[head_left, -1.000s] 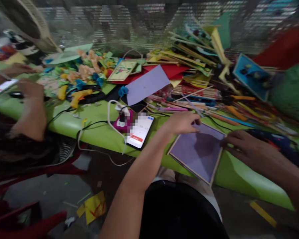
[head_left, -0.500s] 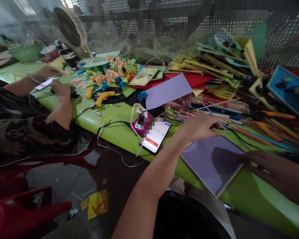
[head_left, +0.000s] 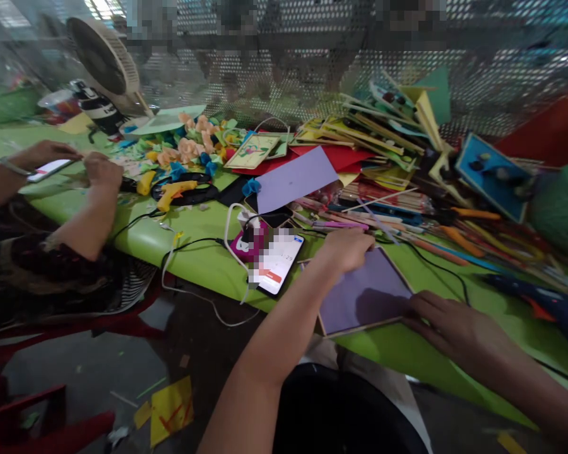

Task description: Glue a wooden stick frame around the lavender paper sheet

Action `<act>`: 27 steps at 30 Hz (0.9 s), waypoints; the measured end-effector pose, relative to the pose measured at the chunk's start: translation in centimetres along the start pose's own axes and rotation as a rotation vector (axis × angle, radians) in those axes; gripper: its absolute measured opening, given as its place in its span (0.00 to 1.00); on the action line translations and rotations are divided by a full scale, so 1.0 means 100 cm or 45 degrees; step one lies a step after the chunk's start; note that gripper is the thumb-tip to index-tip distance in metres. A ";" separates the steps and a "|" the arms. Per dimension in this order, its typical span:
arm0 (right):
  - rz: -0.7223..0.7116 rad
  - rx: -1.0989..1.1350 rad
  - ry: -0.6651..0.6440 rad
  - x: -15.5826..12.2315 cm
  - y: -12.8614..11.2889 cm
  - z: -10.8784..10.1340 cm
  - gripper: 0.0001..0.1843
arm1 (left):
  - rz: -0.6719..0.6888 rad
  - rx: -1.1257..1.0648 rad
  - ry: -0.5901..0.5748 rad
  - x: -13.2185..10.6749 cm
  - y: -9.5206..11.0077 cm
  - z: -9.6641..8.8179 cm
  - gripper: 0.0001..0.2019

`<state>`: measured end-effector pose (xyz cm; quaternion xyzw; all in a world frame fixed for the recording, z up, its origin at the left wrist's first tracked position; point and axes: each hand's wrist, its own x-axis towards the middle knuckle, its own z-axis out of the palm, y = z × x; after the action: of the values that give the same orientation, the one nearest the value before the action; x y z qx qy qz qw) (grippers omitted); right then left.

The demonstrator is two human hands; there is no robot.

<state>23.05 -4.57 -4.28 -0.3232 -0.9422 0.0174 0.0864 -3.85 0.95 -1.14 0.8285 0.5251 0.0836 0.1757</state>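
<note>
A purple card in a thin wooden frame (head_left: 360,293) lies flat on the green table (head_left: 194,249), near its front edge. My left hand (head_left: 345,249) rests on the card's far left corner, fingers curled over the edge. My right hand (head_left: 447,325) lies on the card's near right corner, fingers stretched flat against it. A phone (head_left: 277,263) with a lit screen sits just left of my left hand, cables running from it.
A co-worker's hands (head_left: 99,170) work at the table's left end by a phone. A yellow glue gun (head_left: 177,189), paper flowers, a loose purple sheet (head_left: 296,178), stacked frames and sticks (head_left: 388,132) crowd the back. A blue glue gun (head_left: 544,306) lies right. A fan (head_left: 104,60) stands back left.
The framed card has turned on the table, its right corner swinging toward me. My right hand followed it to the near right corner; my left hand stayed at the far corner. The camera shifted.
</note>
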 end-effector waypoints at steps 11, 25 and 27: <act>0.249 0.016 0.088 0.000 0.002 0.004 0.14 | 0.347 -0.297 -0.067 0.013 0.014 0.010 0.15; 0.330 0.322 0.316 -0.024 0.035 0.005 0.14 | 0.290 0.073 0.004 -0.003 0.065 0.036 0.09; 0.328 0.295 0.346 -0.024 0.036 0.008 0.15 | 0.267 0.112 0.020 -0.008 0.070 0.038 0.08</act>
<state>26.93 -3.22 -5.80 -0.4282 -0.8645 0.0928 0.2463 2.95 -3.27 -1.99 0.8851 0.4401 0.0847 0.1253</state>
